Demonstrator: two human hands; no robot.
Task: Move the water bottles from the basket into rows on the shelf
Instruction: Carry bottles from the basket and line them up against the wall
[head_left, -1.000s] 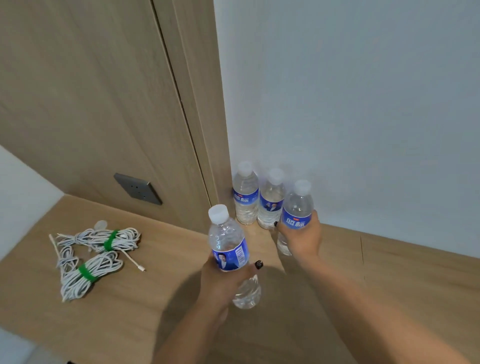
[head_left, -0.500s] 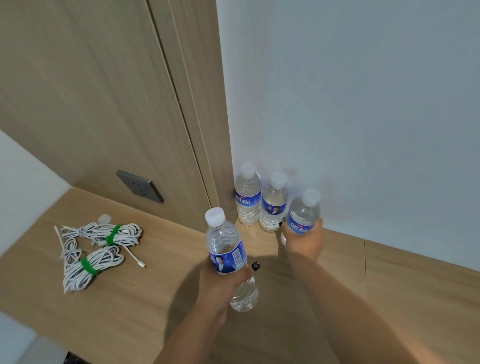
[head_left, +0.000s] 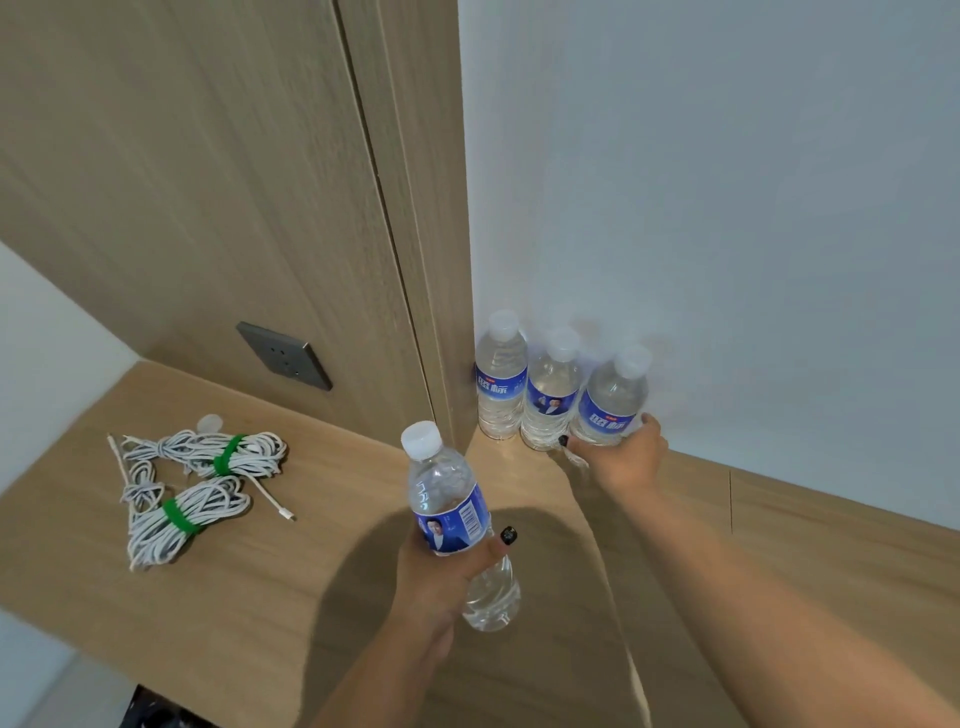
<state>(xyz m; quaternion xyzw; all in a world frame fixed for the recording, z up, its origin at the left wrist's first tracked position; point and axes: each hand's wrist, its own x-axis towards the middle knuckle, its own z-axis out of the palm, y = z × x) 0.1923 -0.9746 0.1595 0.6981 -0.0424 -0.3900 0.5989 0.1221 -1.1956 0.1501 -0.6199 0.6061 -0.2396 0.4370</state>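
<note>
Since a second ago, the clear plastic water bottle with a blue label and white cap (head_left: 613, 397) has gone back to the white wall (head_left: 727, 208), standing upright third in a row beside two matching bottles (head_left: 524, 384), with the right hand (head_left: 621, 454) clasped round its lower body. A second clear blue-labelled bottle (head_left: 457, 519) is gripped at mid-body by the left hand (head_left: 441, 577) above the light wooden shelf (head_left: 260, 587), cap up and tilted slightly left. Two bundles of white cable with green ties (head_left: 187, 483) lie well apart to the left.
</note>
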